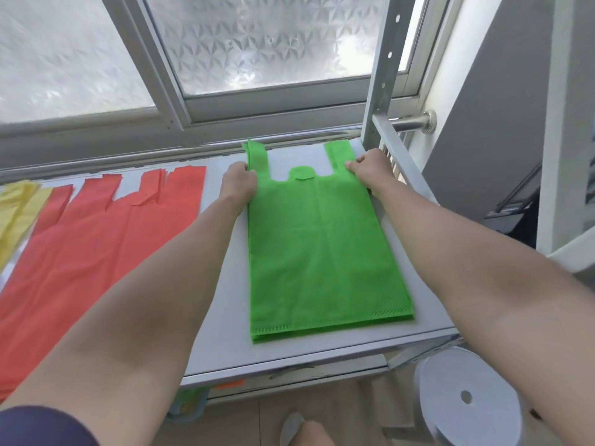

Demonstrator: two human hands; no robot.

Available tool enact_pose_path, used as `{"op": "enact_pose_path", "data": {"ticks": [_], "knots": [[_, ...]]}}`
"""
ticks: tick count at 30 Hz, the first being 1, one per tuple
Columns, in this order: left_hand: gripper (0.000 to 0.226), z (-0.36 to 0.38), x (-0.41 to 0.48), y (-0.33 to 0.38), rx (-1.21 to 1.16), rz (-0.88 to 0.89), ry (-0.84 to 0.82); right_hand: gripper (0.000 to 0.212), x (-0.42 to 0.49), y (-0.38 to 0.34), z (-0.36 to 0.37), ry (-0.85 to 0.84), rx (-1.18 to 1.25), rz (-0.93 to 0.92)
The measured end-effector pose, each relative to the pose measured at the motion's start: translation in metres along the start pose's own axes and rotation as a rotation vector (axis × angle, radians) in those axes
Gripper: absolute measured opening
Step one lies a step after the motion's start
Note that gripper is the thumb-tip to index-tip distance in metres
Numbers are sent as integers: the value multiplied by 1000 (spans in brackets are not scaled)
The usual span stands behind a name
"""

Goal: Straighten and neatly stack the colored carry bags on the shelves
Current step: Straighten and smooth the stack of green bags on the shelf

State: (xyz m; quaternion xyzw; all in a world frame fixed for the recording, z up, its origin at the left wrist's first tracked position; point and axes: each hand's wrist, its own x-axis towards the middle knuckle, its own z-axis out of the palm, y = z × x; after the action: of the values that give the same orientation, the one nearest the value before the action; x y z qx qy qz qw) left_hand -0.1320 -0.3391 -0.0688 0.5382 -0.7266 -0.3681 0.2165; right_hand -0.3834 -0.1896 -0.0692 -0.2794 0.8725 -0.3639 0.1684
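Left hand and right hand pinch outer handle edges of the green bags, close to the shelf rim at right, bare strip before the red bags

Frosted patterned window at the back, in a grey sliding frame. Metal rod on the right wall. White spool lower right. Beige floor.

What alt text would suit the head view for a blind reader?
A left hand and right hand pinch the handles of green bags lying flat on a grey shelf by a window. Red bags and yellow bags lie beside them.
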Motion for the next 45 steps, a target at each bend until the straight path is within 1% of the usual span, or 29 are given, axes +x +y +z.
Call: {"op": "enact_pose_path", "data": {"ticks": [1,3,5,6,8,10,13,17,19,23,24,25,27,28,29,31,32,34,36,39,42,43,44,45], "knots": [[18,1,-2,2,14,-2,-7,29,-5,0,-1,12,-16,-31],[17,3,-7,6,44,-18,-22,38,-15,-1,-3,42,-20,-50],[35,2,-15,8,35,-17,16,41,-30,-6,-7,69,-18,-58],[43,2,-20,9,16,-8,55,38,-38,-7,-9,76,-18,-55],[49,2,-36,7,-28,0,115,40,-53,-7,-16,79,-25,-43],[51,2,-61,2,-85,-22,123,48,-75,-3,-24,22,-87,-22],[58,2,-117,-7,-146,-23,83,57,-120,9,-35,-91,-222,17],[62,-4,-197,-26,-175,-34,30,62,-195,35,-53,-212,-301,-15],[62,-7,-229,-28,-122,-53,51,67,-223,43,-59,-226,-289,-27],[75,-5,-254,-17,190,-129,101,80,-243,41,-59,-187,-351,-7],[75,-5,-253,-12,209,-176,87,78,-243,37,-59,-211,-364,6],[71,-5,-252,-5,204,-229,66,72,-242,32,-60,-237,-369,13],[51,-8,-246,2,183,-295,1,50,-242,20,-64,-288,-341,49],[42,-12,-244,3,171,-307,-33,48,-243,15,-65,-305,-326,56],[38,-16,-243,1,159,-307,-59,48,-245,13,-66,-322,-311,47],[40,-29,-246,-9,149,-310,-80,38,-251,13,-67,-342,-261,31],[41,-36,-251,-15,137,-305,-74,39,-256,14,-68,-347,-212,26],[38,-46,-266,-28,97,-264,-55,70,-268,23,-67,-361,-124,55],[39,-48,-281,-41,86,-203,-47,80,-278,35,-65,-367,-104,80],[47,-43,-297,-52,160,-134,4,81,-287,50,-60,-347,-111,115],[57,-40,-304,-54,214,-95,106,64,-289,47,-66,-323,-101,83],[56,-39,-308,-55,272,-35,161,65,-289,46,-70,-320,-110,72],[53,-39,-312,-56,323,70,208,66,-288,46,-73,-331,-119,61],[47,-38,-315,-55,347,211,215,64,-288,48,-77,-343,-125,54]]}}
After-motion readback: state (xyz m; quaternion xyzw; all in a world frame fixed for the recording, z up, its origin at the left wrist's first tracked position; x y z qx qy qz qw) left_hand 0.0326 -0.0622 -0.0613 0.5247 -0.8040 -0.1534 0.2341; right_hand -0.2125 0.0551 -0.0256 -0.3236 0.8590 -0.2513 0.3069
